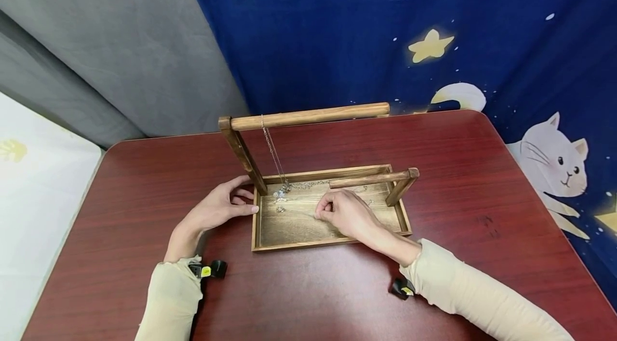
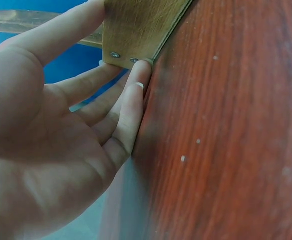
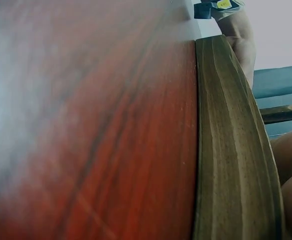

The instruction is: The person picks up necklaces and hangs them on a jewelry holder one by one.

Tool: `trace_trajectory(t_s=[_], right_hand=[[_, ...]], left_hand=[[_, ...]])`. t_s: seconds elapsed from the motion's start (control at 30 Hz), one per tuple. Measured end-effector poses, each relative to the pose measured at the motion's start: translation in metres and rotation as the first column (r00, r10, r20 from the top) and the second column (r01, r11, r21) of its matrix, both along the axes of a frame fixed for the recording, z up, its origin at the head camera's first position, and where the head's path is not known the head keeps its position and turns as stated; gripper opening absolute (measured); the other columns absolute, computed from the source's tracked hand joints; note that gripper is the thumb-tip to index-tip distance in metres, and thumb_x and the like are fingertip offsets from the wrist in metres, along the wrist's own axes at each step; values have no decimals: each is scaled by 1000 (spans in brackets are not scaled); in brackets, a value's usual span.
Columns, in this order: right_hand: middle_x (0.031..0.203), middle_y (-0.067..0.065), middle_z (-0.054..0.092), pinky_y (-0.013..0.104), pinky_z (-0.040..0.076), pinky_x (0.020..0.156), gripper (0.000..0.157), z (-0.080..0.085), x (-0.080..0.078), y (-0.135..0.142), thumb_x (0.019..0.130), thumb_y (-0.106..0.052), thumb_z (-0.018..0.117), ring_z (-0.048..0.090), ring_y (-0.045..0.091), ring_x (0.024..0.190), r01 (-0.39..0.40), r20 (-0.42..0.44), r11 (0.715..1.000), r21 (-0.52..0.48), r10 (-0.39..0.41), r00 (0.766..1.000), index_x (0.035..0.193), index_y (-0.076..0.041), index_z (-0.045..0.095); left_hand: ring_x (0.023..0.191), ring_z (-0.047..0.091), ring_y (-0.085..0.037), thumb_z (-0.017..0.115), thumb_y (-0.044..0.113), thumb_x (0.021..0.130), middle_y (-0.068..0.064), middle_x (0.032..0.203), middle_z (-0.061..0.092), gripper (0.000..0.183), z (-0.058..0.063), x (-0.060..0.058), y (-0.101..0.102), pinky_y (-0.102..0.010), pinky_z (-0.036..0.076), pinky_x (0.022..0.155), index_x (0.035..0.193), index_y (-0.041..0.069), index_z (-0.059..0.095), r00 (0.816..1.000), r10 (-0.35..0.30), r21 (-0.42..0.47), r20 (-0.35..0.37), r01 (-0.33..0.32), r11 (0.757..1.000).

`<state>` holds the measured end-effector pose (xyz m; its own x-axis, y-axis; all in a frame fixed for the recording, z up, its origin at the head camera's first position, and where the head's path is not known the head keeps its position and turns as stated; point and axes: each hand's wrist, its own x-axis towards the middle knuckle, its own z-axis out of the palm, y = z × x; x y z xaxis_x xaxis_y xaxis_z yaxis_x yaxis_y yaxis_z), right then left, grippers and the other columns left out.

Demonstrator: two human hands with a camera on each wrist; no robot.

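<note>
A wooden necklace stand with a shallow tray base and two arms stands on the table. My right hand is over the tray, thumb and fingertips pinching a thin necklace chain. That chain runs left to a small pendant on the tray floor. My left hand grips the tray's left end, thumb at the rim and fingers by the tall post; the left wrist view shows fingertips against the wood. From the tall arm hangs a silver necklace, its pendants down at the tray.
More fine chain lies along the back of the tray. A shorter arm reaches over the tray from the right post, just above my right hand. Behind the reddish table hang grey and blue curtains.
</note>
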<state>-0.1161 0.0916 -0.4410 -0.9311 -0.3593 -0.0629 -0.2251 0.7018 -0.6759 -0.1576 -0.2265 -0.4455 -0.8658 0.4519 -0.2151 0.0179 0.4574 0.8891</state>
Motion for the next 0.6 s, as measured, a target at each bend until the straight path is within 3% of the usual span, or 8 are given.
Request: trace_trajectory(t_s=[0.2,0.6], right_hand=[[79,-14,62,27,49,74,10,4,2,3,87,-23,77,56,3,74,-16,-20,999,-39,15,1000,82,-24,69],[80,-10,64,26,51,72,10,11,-1,8,92,-21,72,59,8,75,-10,120,992,-127,25,992,83,-23,68]], left_hand=[[91,62,-20,78,10,87,-24,116,63,79,1,0,1,-23,53,77,148,-9,32,1000,-7,11,-6,7,1000],[94,62,-23,77,10,88,-24,116,62,77,2,1,2,-23,51,79,148,-9,33,1000,-12,7,-17,12,1000]])
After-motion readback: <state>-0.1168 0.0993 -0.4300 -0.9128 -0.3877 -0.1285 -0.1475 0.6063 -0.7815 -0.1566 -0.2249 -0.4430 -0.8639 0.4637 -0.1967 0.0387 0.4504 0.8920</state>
